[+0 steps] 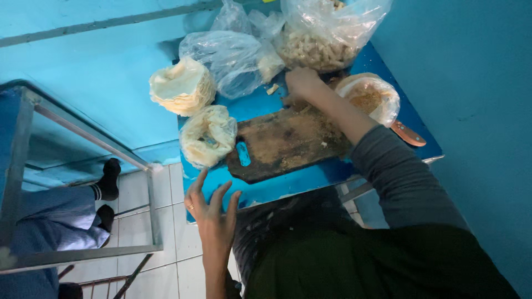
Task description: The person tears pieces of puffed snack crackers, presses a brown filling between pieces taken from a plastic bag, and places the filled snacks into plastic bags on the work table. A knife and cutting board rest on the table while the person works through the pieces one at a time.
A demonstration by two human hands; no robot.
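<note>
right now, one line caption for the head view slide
Right hand reaches past a wooden cutting board toward bagged food; left hand open, empty.

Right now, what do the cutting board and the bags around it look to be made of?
The cutting board looks like dark, worn wood: matte brown, stained, crumb-strewn, with a handle slot. The bags look like thin clear plastic film: glossy, crinkled, see-through. The table has a smooth blue surface; its material is unclear.

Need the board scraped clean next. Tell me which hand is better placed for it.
Probably the right hand: it already rests at the far edge of the cutting board among the crumbs. The left hand hangs open off the table.
</note>
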